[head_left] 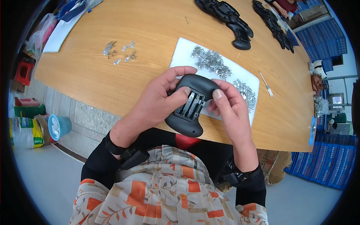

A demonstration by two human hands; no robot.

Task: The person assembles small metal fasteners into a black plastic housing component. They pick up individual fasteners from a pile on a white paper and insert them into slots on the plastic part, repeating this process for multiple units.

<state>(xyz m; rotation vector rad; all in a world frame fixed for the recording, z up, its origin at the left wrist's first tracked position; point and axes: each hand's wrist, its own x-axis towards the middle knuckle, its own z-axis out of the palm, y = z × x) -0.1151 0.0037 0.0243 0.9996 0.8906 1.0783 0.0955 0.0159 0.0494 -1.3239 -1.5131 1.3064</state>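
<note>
A black game controller [198, 81] is held over the table's near edge, its back turned up and its battery compartment [190, 105] uncovered. Bare slots and small metal contacts show inside. My left hand [159, 98] grips it from the left, with the thumb at the compartment's edge and the fingers around the far side. At the right-hand grip end, my right hand [231, 107] closes its thumb and index finger on the shell. Whether a small part sits in those fingers is hidden. Just beyond lies a white foam sheet [180, 50] with a pile of small metal battery contacts [212, 62].
A second contact pile [245, 93] lies on the foam, with a thin screwdriver [266, 83] to its right. Loose spring contacts [119, 51] are at left. Black controller shells [240, 35] line the far side. Another person's hand [284, 13] shows far right. A blue basket [59, 127] stands on the floor.
</note>
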